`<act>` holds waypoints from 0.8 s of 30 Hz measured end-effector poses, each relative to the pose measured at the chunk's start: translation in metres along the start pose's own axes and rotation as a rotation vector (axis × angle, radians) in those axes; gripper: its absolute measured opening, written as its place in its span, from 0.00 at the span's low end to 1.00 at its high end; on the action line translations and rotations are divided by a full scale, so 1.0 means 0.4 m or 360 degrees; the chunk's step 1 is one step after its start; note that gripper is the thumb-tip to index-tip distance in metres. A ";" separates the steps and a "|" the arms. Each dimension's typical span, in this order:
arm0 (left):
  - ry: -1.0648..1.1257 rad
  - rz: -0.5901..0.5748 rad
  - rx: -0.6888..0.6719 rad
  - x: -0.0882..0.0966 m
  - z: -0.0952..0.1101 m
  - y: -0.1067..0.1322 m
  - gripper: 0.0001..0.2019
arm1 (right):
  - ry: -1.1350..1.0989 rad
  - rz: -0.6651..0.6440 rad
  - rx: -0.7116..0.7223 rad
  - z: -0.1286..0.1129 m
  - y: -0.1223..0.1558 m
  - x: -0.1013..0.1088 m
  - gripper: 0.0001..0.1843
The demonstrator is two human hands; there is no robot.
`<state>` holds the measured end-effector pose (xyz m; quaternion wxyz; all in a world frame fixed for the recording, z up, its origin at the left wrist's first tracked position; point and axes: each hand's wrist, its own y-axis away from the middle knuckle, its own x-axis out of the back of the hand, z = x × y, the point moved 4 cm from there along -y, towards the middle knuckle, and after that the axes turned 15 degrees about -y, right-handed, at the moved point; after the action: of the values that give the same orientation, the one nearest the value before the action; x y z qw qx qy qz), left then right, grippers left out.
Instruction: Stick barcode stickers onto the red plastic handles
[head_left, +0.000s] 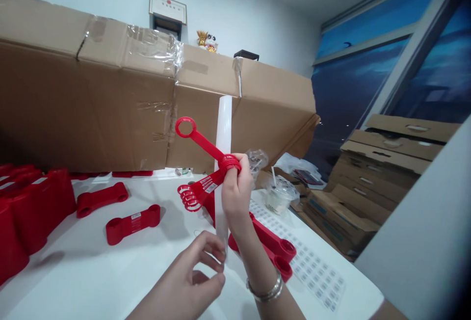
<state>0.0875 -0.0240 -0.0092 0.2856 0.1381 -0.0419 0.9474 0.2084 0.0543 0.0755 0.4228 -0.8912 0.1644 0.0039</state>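
Note:
My right hand (234,187) grips a fanned bundle of red plastic measuring spoons (206,173) at the band around their handles, with one large ring end rising up and left. Barcode labels show on the handles. A long translucent white strip (222,163) stands upright behind that hand. My left hand (198,266) hangs below it, its curled fingertips close to the strip's lower end. Whether those fingers pinch anything is hidden. More red spoons (279,256) lie on the white table (91,271) beneath my right wrist, which wears a silver bracelet.
Red plastic pieces (117,224) lie on the table, with red stacks (33,207) at left. A barcode label sheet (305,261) and a plastic cup with a straw (279,197) sit right. A large cardboard box (110,84) stands behind; flattened cartons (368,177) are stacked right.

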 end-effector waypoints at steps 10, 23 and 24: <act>0.0040 0.0205 0.0010 0.122 0.092 0.096 0.14 | -0.0068 -0.0438 -0.0099 -0.035 0.028 -0.041 0.11; -0.0325 0.1047 0.0076 0.276 0.148 0.186 0.16 | 0.0004 -0.0955 -0.0416 -0.122 0.118 -0.072 0.12; -0.0361 0.1038 0.0077 0.277 0.150 0.187 0.16 | -0.0002 -0.0959 -0.0429 -0.125 0.119 -0.072 0.13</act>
<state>-0.0279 -0.0372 0.0800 -0.0419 0.2285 -0.0929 0.9682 0.1605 -0.0031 0.0759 0.2832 -0.9477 -0.1087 -0.0992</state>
